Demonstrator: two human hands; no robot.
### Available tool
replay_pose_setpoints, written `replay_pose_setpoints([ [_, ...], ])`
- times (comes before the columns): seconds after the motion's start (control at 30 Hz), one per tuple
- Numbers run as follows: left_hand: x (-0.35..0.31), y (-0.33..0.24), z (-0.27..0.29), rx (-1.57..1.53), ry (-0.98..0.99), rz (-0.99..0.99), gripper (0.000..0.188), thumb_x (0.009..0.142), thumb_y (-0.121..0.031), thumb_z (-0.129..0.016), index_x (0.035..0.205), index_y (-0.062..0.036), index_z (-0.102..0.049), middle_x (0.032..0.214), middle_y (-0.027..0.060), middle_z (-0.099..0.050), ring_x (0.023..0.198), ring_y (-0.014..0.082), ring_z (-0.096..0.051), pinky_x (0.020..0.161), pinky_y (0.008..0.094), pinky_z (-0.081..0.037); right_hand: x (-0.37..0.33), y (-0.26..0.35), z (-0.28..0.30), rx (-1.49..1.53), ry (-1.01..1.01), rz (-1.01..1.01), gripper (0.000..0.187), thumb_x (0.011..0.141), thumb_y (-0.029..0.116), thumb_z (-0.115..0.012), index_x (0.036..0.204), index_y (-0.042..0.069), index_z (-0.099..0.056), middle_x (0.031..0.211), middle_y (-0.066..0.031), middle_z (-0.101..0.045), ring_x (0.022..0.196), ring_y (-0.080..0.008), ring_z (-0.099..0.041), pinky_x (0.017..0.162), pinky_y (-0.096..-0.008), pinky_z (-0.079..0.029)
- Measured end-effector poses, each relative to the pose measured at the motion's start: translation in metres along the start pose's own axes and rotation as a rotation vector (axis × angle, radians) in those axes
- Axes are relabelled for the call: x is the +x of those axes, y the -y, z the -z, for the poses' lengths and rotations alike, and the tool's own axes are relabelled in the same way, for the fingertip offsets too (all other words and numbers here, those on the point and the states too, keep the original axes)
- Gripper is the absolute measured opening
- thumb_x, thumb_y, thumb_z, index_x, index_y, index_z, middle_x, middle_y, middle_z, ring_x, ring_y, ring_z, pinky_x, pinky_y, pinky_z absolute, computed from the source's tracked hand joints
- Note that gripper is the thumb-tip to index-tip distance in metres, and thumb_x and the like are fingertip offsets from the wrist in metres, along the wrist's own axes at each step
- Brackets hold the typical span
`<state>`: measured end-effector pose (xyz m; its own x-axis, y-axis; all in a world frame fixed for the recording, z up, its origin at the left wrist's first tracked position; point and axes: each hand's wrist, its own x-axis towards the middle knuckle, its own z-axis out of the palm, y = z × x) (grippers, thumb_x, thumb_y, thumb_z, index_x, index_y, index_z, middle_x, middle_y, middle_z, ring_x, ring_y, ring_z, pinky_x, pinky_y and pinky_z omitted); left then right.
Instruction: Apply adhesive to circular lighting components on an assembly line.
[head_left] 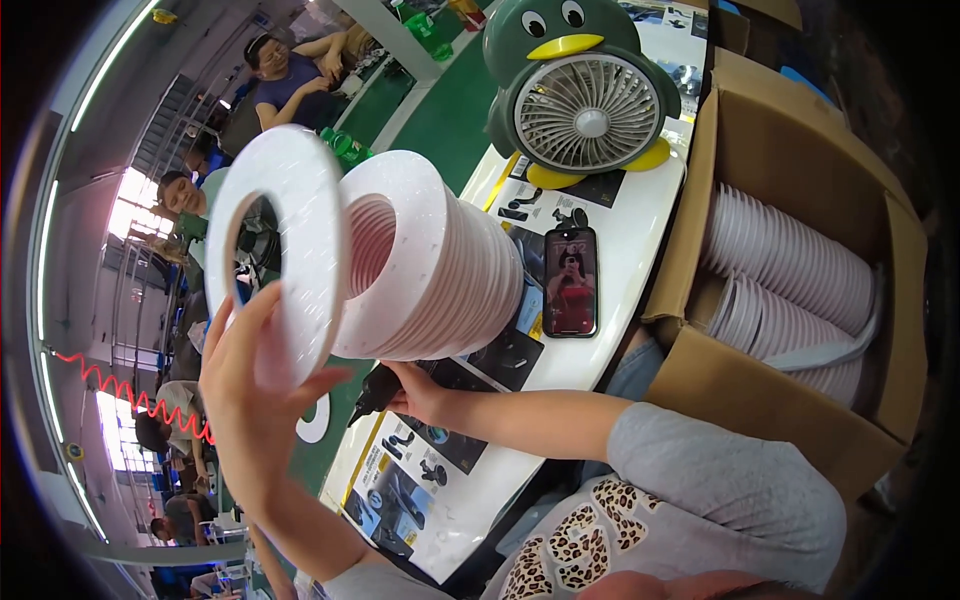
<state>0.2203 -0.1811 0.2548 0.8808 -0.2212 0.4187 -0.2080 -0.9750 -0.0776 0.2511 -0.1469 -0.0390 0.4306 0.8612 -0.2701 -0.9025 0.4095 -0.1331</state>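
My left hand [243, 385] is closed on a flat white ring [312, 235], gripping it by its lower edge and holding it up, tilted on its side. Just right of that ring, a thick stack of similar white rings [455, 275] stands on the table, its round hole facing up and left. Beneath the stack, my right hand [418, 392] is wrapped around a small black bottle [377, 390] with a pointed nozzle, which points down and left. Part of a smaller white ring or disc [315, 420] shows behind my left wrist.
A green penguin-shaped fan [590, 120] stands at the far side of the table, with a dark phone [571, 282] lying nearer. On the right, an open cardboard box [760, 405] holds more ring stacks. Printed sheets [400, 490] cover the white tabletop [455, 545]. Other people sit at left.
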Motion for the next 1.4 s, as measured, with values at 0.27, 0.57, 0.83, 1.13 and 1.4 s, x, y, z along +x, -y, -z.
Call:
replay_pose_setpoints([
  [0.27,-0.163,0.035,0.050,0.197,-0.221,0.582,0.090,0.044,-0.009,-0.093,0.127,-0.0033,-0.059,0.121,0.0177,-0.062,0.111,0.0340,-0.058,0.094,0.0422,-0.047,-0.001,-0.008,-0.015,0.055,-0.154,-0.004,0.043,0.091,0.043,-0.064,0.123,0.020,-0.050,0.112,-0.0028,-0.058,0.097,-0.0195,-0.063,0.087,-0.0390,-0.055],
  [0.57,-0.287,0.020,-0.024,0.198,-0.084,1.073,0.079,0.054,-0.029,-0.093,0.120,-0.0006,-0.059,0.100,0.0190,-0.067,0.093,0.0376,-0.063,0.081,0.0423,-0.050,0.005,0.003,0.004,0.011,-0.156,0.093,0.039,0.089,0.046,-0.067,0.109,0.014,-0.057,0.101,-0.0052,-0.066,0.095,-0.0205,-0.066,0.081,-0.0334,-0.055],
  [0.83,-0.307,-0.014,-0.080,0.114,0.097,0.741,0.072,0.053,-0.029,-0.090,0.114,-0.0021,-0.061,0.096,0.0144,-0.069,0.090,0.0338,-0.065,0.084,0.0415,-0.049,0.003,0.004,0.000,-0.042,-0.145,0.051,0.037,0.090,0.044,-0.065,0.108,0.013,-0.058,0.101,-0.0055,-0.066,0.094,-0.0202,-0.065,0.082,-0.0353,-0.053],
  [1.13,-0.299,-0.037,-0.116,-0.059,0.286,0.573,0.069,0.062,-0.034,-0.084,0.120,-0.0079,-0.057,0.095,0.0099,-0.067,0.095,0.0263,-0.065,0.098,0.0430,-0.044,-0.004,0.004,-0.005,-0.239,-0.023,0.117,0.029,0.092,0.037,-0.064,0.106,0.012,-0.058,0.103,-0.0062,-0.066,0.094,-0.0202,-0.065,0.081,-0.0365,-0.052],
  [1.4,-0.306,-0.021,-0.107,-0.197,0.203,0.485,0.064,0.061,-0.034,-0.086,0.114,-0.0062,-0.063,0.103,0.0146,-0.067,0.101,0.0334,-0.063,0.098,0.0446,-0.044,-0.008,0.003,-0.005,-0.391,-0.032,0.160,0.049,0.093,0.036,-0.063,0.123,0.003,-0.043,0.115,-0.0213,-0.064,0.107,-0.0308,-0.065,0.096,-0.0390,-0.053],
])
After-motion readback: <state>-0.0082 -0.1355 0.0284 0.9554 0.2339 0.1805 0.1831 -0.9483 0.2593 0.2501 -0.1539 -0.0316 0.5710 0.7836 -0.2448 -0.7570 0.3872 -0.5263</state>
